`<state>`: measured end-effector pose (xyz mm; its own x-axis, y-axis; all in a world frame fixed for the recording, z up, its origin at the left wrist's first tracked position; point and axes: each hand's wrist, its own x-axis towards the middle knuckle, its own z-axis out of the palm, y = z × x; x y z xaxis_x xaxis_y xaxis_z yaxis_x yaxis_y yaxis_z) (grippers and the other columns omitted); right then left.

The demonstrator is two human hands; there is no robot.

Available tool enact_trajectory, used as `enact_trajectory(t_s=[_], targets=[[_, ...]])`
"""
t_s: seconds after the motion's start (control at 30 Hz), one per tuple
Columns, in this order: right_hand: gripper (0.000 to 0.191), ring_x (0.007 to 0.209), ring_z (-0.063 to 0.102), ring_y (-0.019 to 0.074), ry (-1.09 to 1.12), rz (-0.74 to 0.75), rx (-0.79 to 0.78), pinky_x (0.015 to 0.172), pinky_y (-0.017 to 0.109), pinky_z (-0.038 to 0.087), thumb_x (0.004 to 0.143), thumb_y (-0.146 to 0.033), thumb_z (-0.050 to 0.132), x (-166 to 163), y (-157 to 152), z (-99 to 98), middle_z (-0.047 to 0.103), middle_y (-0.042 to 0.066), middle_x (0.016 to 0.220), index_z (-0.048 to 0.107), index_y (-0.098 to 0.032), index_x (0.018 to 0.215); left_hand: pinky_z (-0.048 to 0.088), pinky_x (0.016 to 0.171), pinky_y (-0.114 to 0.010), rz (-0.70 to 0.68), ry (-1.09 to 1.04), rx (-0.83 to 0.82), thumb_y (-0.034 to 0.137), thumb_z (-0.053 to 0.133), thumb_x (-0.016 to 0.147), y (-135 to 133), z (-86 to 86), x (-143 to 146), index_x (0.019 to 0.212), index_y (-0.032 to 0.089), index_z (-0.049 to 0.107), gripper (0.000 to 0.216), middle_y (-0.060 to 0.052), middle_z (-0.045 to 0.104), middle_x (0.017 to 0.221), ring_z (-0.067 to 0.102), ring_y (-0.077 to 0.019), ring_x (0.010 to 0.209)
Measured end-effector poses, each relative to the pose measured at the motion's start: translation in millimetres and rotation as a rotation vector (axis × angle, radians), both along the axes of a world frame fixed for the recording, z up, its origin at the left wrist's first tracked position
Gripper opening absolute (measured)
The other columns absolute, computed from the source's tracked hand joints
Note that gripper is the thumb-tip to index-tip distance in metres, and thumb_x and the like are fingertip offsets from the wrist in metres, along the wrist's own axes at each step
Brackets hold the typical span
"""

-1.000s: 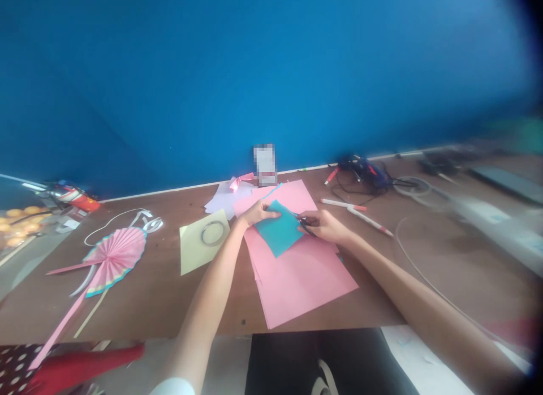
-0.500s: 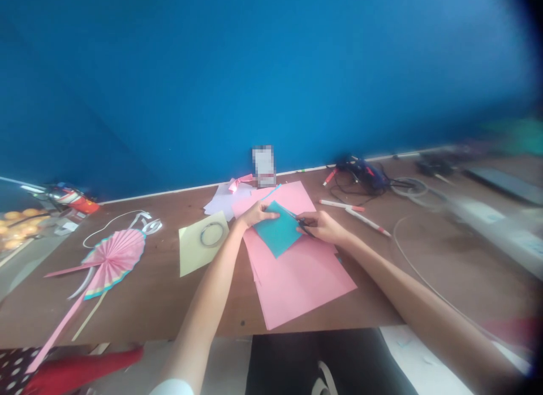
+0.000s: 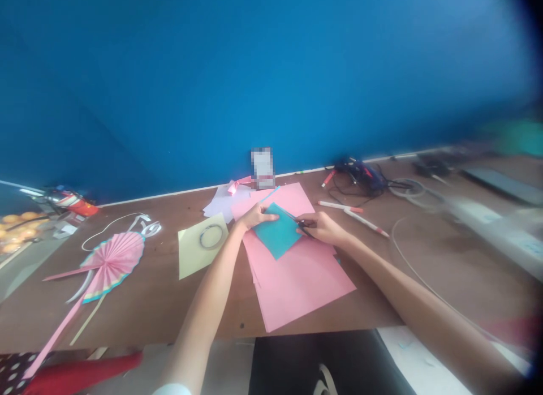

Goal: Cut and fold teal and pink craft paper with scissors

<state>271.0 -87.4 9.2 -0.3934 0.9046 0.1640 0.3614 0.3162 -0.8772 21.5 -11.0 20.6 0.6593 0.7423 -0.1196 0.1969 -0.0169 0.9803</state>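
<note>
The left hand (image 3: 255, 215) pinches the far corner of a teal paper (image 3: 277, 234). The right hand (image 3: 323, 227) grips small scissors (image 3: 302, 222) at the paper's right edge. The teal paper sits on a pink stack (image 3: 297, 270) near the middle of the table (image 3: 169, 304). Toward the left edge lie a yellow sheet (image 3: 195, 253) with a ring (image 3: 211, 235) on it and a pink fan (image 3: 111, 262). Two pens (image 3: 354, 213) and tangled cables (image 3: 360, 175) lie toward the back right.
</note>
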Motion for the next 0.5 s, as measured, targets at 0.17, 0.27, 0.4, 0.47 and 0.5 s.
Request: enact_trajectory(t_s=[0.17,0.27,0.4,0.47,0.5], targets=[[0.040,0.065,0.059,0.0167,0.008,0.002,-0.015,0.058,0.025,0.044,0.075,-0.041,0.064,0.0,0.8,-2.0,0.066,0.003,0.075,0.069,-0.013,0.104,0.054,0.072,-0.031,-0.006,0.007,0.003,0.039,0.076,0.066,0.2,-0.2,0.2,0.100,0.010,0.070,0.045,-0.011,0.073,0.093,0.068,-0.0209,0.078],[0.040,0.061,0.056,0.0147,0.022,0.022,-0.023,0.056,0.024,0.042,0.076,-0.041,0.064,-0.9,0.7,-3.4,0.062,0.001,0.070,0.068,-0.013,0.104,0.054,0.073,-0.030,-0.017,0.004,0.001,0.039,0.076,0.065,0.6,0.0,0.6,0.101,0.011,0.070,0.046,-0.011,0.073,0.093,0.068,-0.0205,0.079],[0.040,0.063,0.056,0.0148,0.038,0.029,-0.029,0.058,0.025,0.043,0.076,-0.041,0.065,-2.6,0.2,-4.6,0.061,0.002,0.072,0.068,-0.013,0.104,0.053,0.076,-0.030,-0.049,-0.002,0.044,0.038,0.075,0.067,2.1,-0.4,1.6,0.101,0.011,0.070,0.044,-0.011,0.072,0.095,0.067,-0.0197,0.081],[0.040,0.065,0.057,0.0157,0.045,0.026,-0.033,0.061,0.026,0.045,0.076,-0.041,0.065,-3.1,0.3,-5.3,0.063,0.003,0.075,0.068,-0.013,0.103,0.052,0.077,-0.030,-0.055,0.001,0.079,0.038,0.075,0.067,3.1,-0.8,2.0,0.100,0.011,0.070,0.043,-0.011,0.072,0.095,0.067,-0.0199,0.082],[0.040,0.065,0.058,0.0159,0.045,0.022,-0.034,0.061,0.026,0.045,0.076,-0.042,0.065,-3.3,0.3,-5.5,0.063,0.003,0.075,0.068,-0.013,0.103,0.052,0.077,-0.030,-0.057,0.007,0.088,0.038,0.075,0.067,3.4,-0.7,2.0,0.099,0.011,0.070,0.043,-0.011,0.072,0.095,0.067,-0.0201,0.082]])
